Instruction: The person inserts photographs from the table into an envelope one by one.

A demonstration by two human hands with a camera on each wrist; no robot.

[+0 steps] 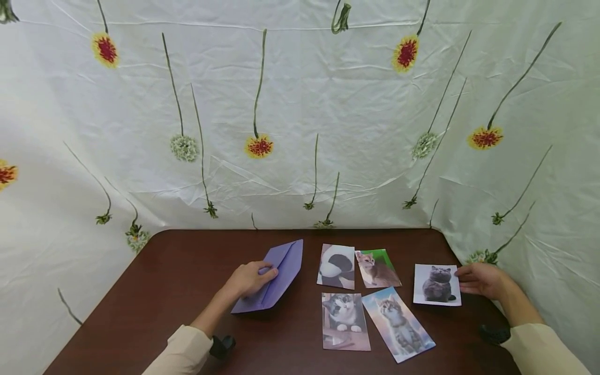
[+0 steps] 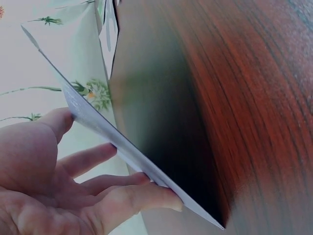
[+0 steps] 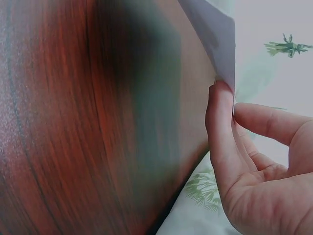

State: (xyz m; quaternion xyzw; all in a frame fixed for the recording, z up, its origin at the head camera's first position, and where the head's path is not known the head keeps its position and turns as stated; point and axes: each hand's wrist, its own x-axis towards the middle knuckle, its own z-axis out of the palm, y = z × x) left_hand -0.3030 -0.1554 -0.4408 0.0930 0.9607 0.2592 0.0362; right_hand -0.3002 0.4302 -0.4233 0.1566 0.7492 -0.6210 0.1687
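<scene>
Left hand (image 1: 250, 280) holds envelope (image 1: 287, 271); right hand (image 1: 486, 279), 1 card (image 1: 438, 285).

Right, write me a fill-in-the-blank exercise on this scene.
The left hand holds a purple ____.
In the head view, the right hand holds the gray-cat card by its ____ edge.
Left of that card, ____ other picture cards lie.
The upper right corner of the tan-cat card is ____.

Missing words: envelope; right; four; green.
</scene>
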